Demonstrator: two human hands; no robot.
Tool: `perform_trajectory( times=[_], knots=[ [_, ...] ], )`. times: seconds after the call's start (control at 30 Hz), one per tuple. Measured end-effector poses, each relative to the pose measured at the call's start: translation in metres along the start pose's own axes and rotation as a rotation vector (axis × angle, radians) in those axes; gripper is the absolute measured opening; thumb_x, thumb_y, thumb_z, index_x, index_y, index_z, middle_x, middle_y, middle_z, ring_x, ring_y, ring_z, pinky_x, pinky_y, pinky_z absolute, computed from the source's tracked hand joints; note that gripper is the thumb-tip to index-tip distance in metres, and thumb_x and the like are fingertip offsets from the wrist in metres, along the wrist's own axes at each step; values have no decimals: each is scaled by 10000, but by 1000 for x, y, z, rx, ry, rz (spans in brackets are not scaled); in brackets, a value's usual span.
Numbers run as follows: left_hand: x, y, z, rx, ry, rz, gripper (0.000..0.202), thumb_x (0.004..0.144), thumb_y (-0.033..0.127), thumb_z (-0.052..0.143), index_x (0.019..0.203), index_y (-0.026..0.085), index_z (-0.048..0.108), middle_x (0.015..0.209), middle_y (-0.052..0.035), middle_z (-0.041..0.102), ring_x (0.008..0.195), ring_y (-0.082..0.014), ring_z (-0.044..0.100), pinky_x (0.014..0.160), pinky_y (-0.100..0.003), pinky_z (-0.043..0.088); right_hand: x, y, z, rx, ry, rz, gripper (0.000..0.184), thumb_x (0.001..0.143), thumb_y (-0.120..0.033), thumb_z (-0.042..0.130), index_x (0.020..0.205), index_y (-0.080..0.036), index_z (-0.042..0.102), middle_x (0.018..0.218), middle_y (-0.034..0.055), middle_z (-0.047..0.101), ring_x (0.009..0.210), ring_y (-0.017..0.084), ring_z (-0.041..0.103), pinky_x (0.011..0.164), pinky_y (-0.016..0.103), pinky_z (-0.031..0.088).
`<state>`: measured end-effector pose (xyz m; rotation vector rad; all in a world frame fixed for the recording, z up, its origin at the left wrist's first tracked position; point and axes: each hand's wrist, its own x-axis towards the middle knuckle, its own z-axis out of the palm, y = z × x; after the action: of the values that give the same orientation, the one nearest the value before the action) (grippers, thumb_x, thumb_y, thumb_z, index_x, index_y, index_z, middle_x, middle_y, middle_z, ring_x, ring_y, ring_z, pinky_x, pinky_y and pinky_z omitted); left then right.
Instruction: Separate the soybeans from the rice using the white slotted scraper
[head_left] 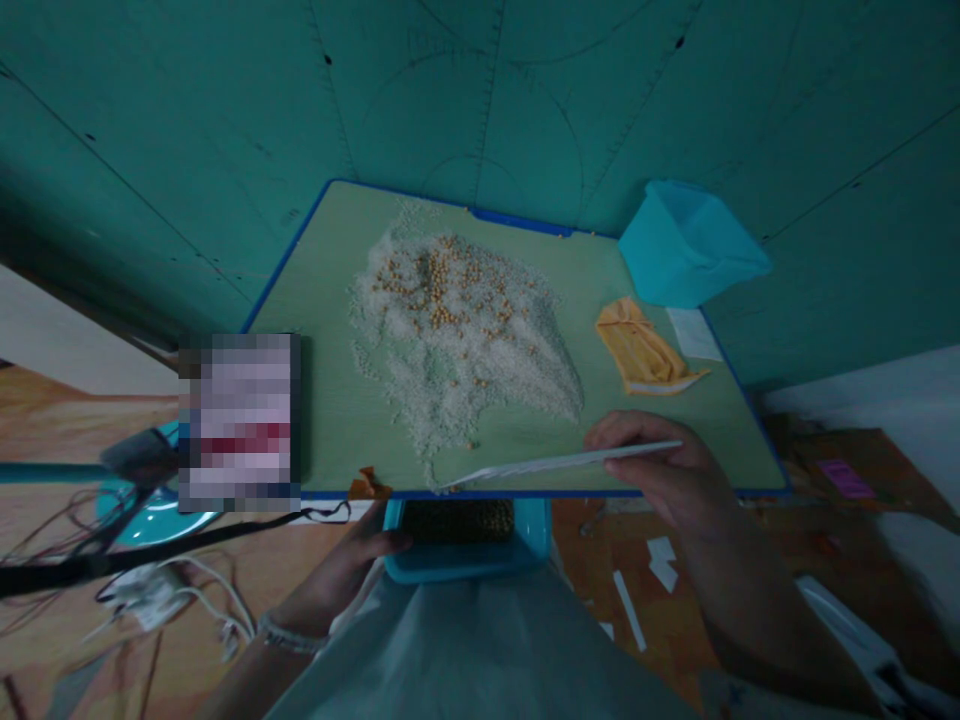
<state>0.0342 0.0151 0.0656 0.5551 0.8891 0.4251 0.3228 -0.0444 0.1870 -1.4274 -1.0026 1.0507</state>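
Note:
My left hand grips the left side of a blue plastic bin, held just below the table's front edge. Dark and yellowish grains lie inside it. In my right hand is a thin white sheet, seen almost edge-on, its far tip touching the tabletop near the front edge above the bin. Beyond it spreads a heap of small white grains like rice, with round tan beans scattered over its top. A few beans and grains sit beside the sheet's tip.
The green tabletop has a blue rim. At the back right stands a taller blue bin, near a yellow cloth and a white paper. A pixelated box occupies the left. Cables and paper scraps lie below.

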Motion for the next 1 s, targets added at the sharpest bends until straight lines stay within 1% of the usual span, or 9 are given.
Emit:
perform_trajectory(
  times=[0.1,0.3,0.43,0.53,0.63,0.73,0.8,0.9,1.0],
  knots=[
    [1,-2,-2,-9,4,-11,379,574,122,671,911,285,729,938,15,763,943,-282,644,864,-388,439,0,2,-4,-9,-13,-9,122,634,-125,643,660,-241,669,657,-21,604,714,149,548,685,281,398],
    [1,-5,-3,-18,-1,-19,379,555,124,665,890,290,728,925,24,766,929,-278,652,854,-378,447,-1,6,-16,-67,-170,-54,118,712,-141,633,732,-252,667,712,-15,612,728,146,548,652,269,401],
    [2,-5,-4,-1,0,-14,376,575,109,664,904,281,723,943,21,764,937,-272,649,847,-363,449,-2,5,-16,-77,-199,-62,87,735,-167,617,734,-245,656,718,-6,602,721,156,546,634,280,409],
    [2,-4,-4,-4,-5,-18,392,578,109,663,933,266,714,956,9,763,932,-277,652,856,-375,447,-1,4,-17,-104,-160,-64,43,715,-198,634,712,-231,660,699,6,608,690,162,549,613,286,413],
    [1,-3,-3,-8,-10,-17,433,601,102,647,1005,252,688,995,-5,756,955,-286,645,869,-392,444,3,4,-19,-109,-32,-93,23,677,-215,661,679,-238,661,663,0,610,636,155,537,584,282,408],
    [0,-4,-4,0,-14,-20,464,623,96,640,1060,250,663,1032,-11,746,997,-291,629,880,-394,439,8,3,-21,-124,86,-106,44,650,-211,679,653,-244,651,633,-9,599,593,148,512,557,280,394],
    [0,-4,-6,3,-19,-23,502,626,102,644,1102,262,642,1054,-10,740,1026,-293,617,890,-393,433,11,2,-22,-164,99,-88,43,642,-216,679,642,-239,642,625,-4,591,587,152,505,542,282,387],
    [0,-4,-8,16,-19,-21,538,638,107,645,1154,257,613,1087,-14,728,1074,-297,590,923,-393,410,14,1,-22,-200,74,-74,32,634,-230,666,633,-236,635,623,5,589,596,160,507,524,280,380],
    [-1,-3,-6,27,-13,-12,504,642,101,646,1128,236,630,1080,-18,730,1094,-296,577,946,-390,392,16,2,-24,-196,56,-84,32,626,-236,669,631,-245,640,629,7,598,615,165,516,529,281,385]
  ],
)
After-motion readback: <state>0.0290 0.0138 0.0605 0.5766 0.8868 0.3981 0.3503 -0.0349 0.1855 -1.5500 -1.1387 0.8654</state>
